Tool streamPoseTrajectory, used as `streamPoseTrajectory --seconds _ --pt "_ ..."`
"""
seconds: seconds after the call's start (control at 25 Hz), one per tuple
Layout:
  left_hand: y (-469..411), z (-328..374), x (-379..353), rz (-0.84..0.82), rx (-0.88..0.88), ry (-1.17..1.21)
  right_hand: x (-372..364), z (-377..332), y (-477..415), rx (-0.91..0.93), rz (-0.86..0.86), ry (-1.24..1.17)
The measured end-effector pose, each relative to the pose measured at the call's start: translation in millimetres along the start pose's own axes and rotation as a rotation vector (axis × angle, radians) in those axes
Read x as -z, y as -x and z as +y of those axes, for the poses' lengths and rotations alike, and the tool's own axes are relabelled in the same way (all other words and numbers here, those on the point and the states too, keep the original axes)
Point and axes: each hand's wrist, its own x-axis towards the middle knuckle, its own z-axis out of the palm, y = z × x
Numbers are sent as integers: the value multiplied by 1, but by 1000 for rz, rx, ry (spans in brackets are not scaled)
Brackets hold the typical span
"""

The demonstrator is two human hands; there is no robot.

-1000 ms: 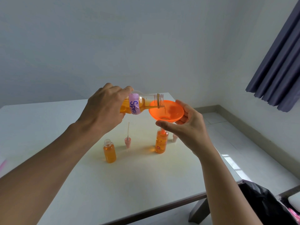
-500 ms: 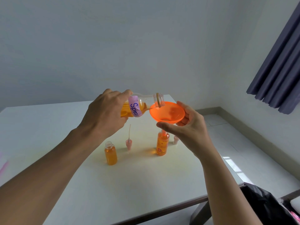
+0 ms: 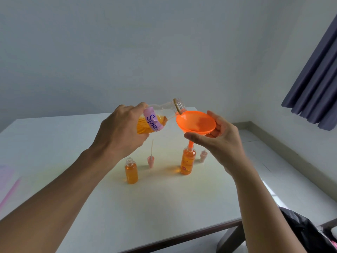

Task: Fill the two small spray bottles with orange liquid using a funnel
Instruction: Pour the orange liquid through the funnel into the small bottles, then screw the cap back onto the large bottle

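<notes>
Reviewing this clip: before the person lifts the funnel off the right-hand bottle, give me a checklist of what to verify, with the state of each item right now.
1. Pouring stopped: the big bottle in the left hand is tipped back, mouth raised. No stream shows. Ok.
2. Funnel drained: a darker patch sits in the bowl; liquid or shadow, cannot tell.
3. Funnel stem seated in the right small bottle: ok.
4. Right hand holds the funnel rim: ok.
5. Right small bottle full: orange reaches its shoulder. Ok.
6. Left small bottle filled, standing open: ok.
7. Spray caps within reach on the table: ok.
</notes>
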Motion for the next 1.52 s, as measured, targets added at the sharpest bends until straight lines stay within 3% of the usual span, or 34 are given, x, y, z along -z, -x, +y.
streamPoseTrajectory --seconds 0.28,0.44,0.68,1.0,1.52 --pt "17 -50 25 57 281 211 -28 -58 -6 85 -16 -6" --pt "28 -106 43 139 449 236 -106 -90 -14 133 -184 -15" --pt "51 -194 39 185 708 255 -252 -85 -37 -37 -402 37" --pt "68 -248 7 191 800 343 -350 -49 -47 -168 -451 200" --pt "79 -268 -13 199 846 379 -398 -30 -38 -212 -377 328"
